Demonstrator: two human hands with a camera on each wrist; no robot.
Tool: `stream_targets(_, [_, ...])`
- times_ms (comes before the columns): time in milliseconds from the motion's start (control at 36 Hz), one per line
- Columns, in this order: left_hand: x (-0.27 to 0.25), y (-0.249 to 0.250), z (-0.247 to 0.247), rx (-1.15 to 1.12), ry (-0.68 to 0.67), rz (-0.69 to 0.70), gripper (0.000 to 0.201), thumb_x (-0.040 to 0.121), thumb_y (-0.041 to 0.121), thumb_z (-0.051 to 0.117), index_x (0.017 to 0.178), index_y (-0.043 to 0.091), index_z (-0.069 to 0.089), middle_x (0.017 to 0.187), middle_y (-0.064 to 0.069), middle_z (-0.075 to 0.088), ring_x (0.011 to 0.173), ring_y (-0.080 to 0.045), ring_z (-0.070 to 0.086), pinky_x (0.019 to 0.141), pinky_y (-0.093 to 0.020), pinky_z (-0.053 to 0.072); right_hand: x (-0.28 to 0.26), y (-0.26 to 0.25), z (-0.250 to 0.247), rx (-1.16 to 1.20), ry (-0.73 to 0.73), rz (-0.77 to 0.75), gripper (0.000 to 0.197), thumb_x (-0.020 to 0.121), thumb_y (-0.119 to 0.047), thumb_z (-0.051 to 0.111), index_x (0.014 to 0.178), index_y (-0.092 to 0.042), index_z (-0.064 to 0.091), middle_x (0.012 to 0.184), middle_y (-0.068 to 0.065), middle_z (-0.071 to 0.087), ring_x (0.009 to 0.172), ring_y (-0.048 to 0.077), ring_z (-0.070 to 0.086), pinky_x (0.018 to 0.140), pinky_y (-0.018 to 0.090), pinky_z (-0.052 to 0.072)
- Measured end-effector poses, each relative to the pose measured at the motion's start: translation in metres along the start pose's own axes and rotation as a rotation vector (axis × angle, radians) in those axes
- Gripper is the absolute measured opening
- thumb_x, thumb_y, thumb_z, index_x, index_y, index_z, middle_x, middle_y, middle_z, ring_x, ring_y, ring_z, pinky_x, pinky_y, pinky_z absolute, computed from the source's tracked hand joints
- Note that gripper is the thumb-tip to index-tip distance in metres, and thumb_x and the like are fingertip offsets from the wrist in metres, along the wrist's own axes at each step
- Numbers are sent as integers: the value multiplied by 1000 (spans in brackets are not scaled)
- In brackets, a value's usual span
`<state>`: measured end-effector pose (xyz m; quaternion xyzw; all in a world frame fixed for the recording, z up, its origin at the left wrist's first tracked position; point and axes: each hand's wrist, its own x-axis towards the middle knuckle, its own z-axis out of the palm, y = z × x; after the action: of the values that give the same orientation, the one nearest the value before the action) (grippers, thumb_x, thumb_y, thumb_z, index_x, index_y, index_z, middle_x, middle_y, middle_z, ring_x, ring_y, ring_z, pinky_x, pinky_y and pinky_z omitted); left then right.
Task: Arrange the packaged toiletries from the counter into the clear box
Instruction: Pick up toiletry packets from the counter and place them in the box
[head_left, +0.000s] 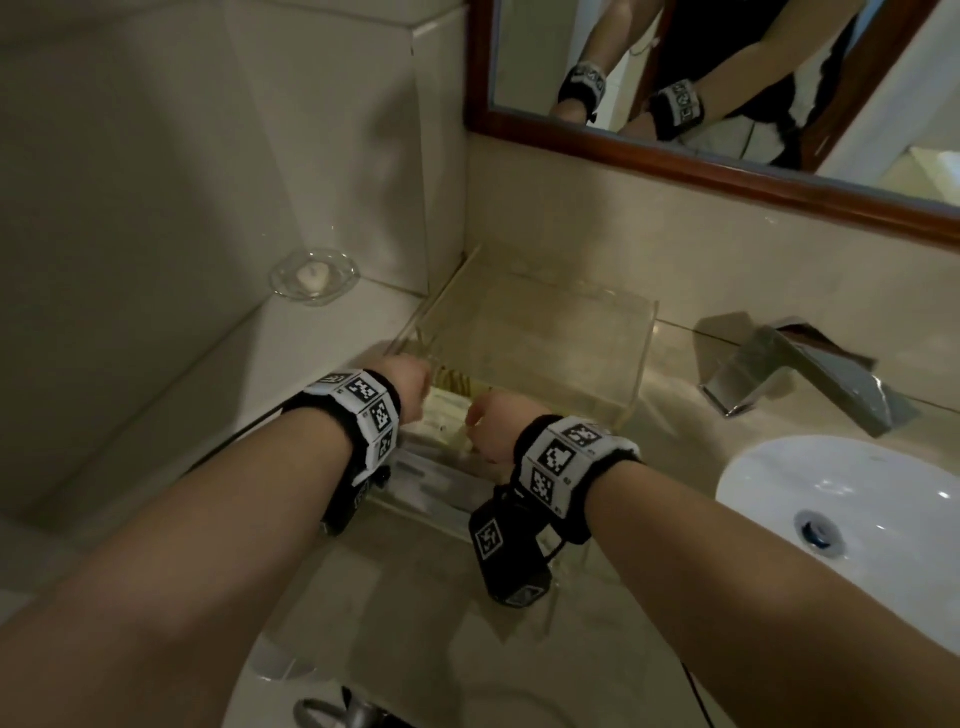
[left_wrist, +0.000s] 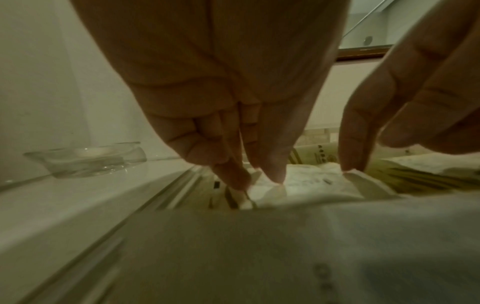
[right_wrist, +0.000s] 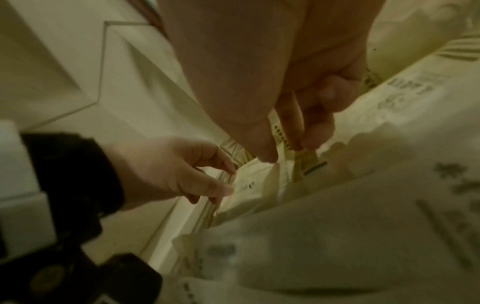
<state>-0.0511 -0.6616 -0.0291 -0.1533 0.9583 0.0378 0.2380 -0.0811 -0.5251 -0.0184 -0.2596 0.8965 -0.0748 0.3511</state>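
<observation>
The clear box (head_left: 576, 291) stands on the counter against the back wall, left of the tap. Several cream packaged toiletries (head_left: 441, 415) lie in its near left end. Both hands reach down into that end. My left hand (head_left: 423, 387) pinches the left end of a white packet (left_wrist: 309, 181) with its fingertips (left_wrist: 272, 172). My right hand (head_left: 475, 423) pinches the same packet's (right_wrist: 254, 185) other end between thumb and fingers (right_wrist: 311, 139). More printed packets (right_wrist: 363, 226) fill the blurred foreground under the right wrist. The box floor beneath the packets is hidden.
A glass dish with a soap piece (head_left: 314, 275) sits on the raised ledge left of the box. A chrome tap (head_left: 795, 374) and white basin (head_left: 857, 519) lie to the right. A wood-framed mirror (head_left: 727, 171) hangs above the counter.
</observation>
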Motion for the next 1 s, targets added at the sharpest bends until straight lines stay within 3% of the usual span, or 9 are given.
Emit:
stream_targets(83, [3,3,-1,-44,-26,2,35,83,11,57,116,12,47,109,-12,62,98,-31,61,86,-39,53,1,1,1,-33,54,4,39,96,-21,47,133,-13,48,128,11,55,110,28,58,84,33,50])
stream_targets(194, [12,5,1,-57,-74,-10,49,80,9,57,127,15,43,118,-12,60,102,-31,62,89,-41,53,5,3,9,-39,22,-18,42,93,-19,48,135,-14,44,128,11,56,111,28,58,87,34,50])
stream_targets(278, [15,5,2,-89,-71,-20,52,82,8,56,132,14,42,128,-11,56,111,-31,58,94,-38,51,3,6,6,-35,48,-34,37,94,-17,48,130,-13,50,124,10,59,108,28,59,85,33,51])
stream_targets(333, [18,4,1,-151,-53,-61,46,83,8,57,127,10,44,122,-14,58,108,-31,59,94,-40,51,0,12,-2,-25,88,-26,32,93,-16,50,124,-12,58,119,10,62,105,28,61,84,34,52])
stream_targets(417, [22,6,-3,-271,-16,-127,45,82,9,58,124,7,43,115,-16,61,103,-32,61,92,-43,52,-6,28,-17,-29,173,59,29,95,-17,43,117,-9,60,113,11,65,100,29,62,75,32,50])
stream_targets(500, [21,13,-8,-298,-1,-156,44,85,12,58,126,4,44,116,-16,62,103,-32,62,89,-38,53,-15,48,-28,-98,234,173,28,96,-17,40,119,-10,55,116,10,62,103,28,61,72,32,45])
stream_targets(667, [24,19,-11,-233,10,-164,38,90,14,55,125,0,50,120,-17,62,105,-30,64,88,-35,52,-27,69,-28,-156,226,287,32,95,-13,42,126,-10,47,121,9,60,107,27,60,75,33,46])
stream_targets(861, [23,22,-13,-242,9,-155,37,88,20,57,119,1,56,106,-16,70,98,-28,67,84,-34,53,-23,68,-26,-66,223,261,28,95,-8,43,121,-7,54,119,12,61,108,28,60,80,33,48])
stream_targets(1000, [24,24,-12,-221,31,-142,32,90,14,53,119,1,58,108,-15,70,99,-27,67,76,-31,49,-23,68,-23,54,218,246,38,93,-1,42,128,-9,51,125,13,59,114,30,57,98,38,48])
